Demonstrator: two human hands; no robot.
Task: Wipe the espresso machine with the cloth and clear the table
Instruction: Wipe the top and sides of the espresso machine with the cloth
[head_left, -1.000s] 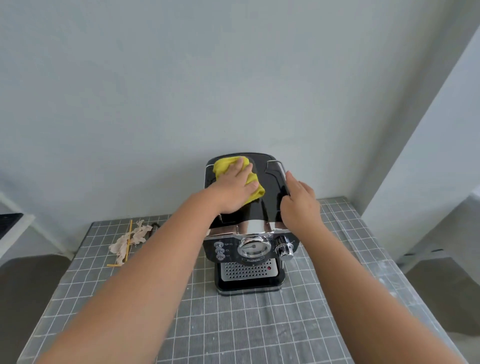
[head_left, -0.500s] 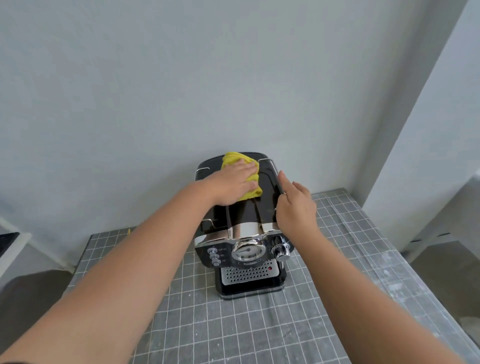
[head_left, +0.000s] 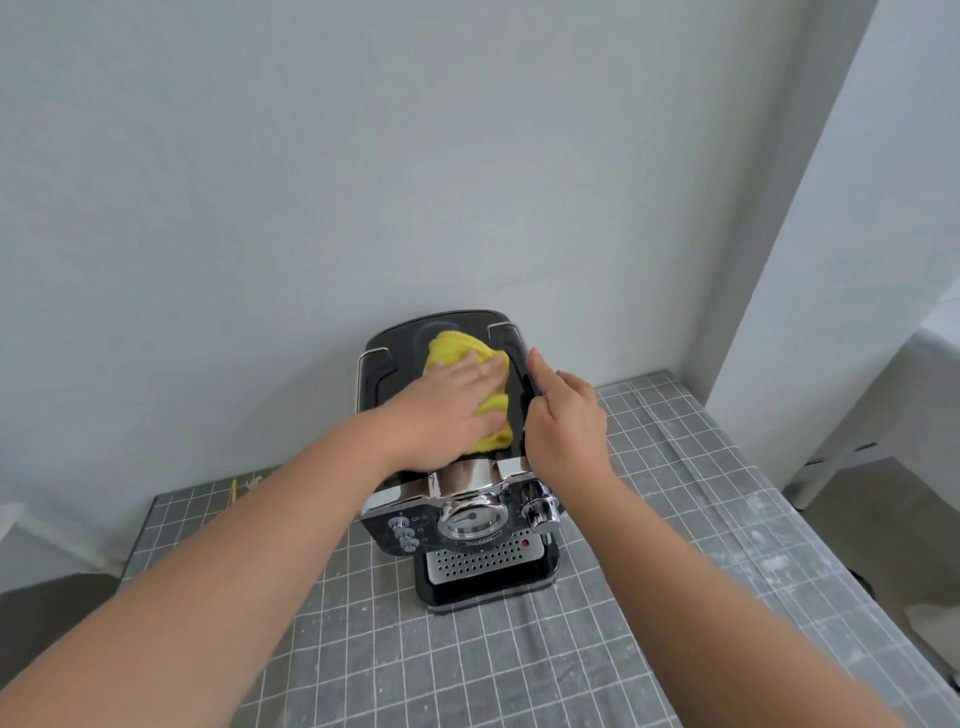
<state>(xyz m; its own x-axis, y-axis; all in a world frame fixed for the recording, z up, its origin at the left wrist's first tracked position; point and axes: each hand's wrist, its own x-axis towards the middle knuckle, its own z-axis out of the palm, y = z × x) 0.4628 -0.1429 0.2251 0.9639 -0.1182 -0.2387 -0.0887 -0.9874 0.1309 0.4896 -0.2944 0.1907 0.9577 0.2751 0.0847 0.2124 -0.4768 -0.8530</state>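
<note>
A black and chrome espresso machine (head_left: 470, 525) stands on the grey gridded table (head_left: 675, 545), near the back wall. My left hand (head_left: 447, 410) lies flat on the machine's black top and presses a yellow cloth (head_left: 457, 345) against it. The cloth bulges out past my fingers toward the back and right. My right hand (head_left: 566, 421) grips the machine's right top edge, thumb on the top and fingers down the side.
A thin yellow stick and a bit of crumpled pale paper (head_left: 244, 486) peek out behind my left forearm at the table's back left. A white wall stands right behind the machine, and a white pillar rises at the right. The table's right edge drops to the floor.
My left hand with the cloth has slid across the machine's top, first toward the back and right. The camera has shifted, so the paper scraps at the left are now mostly hidden by my forearm.
</note>
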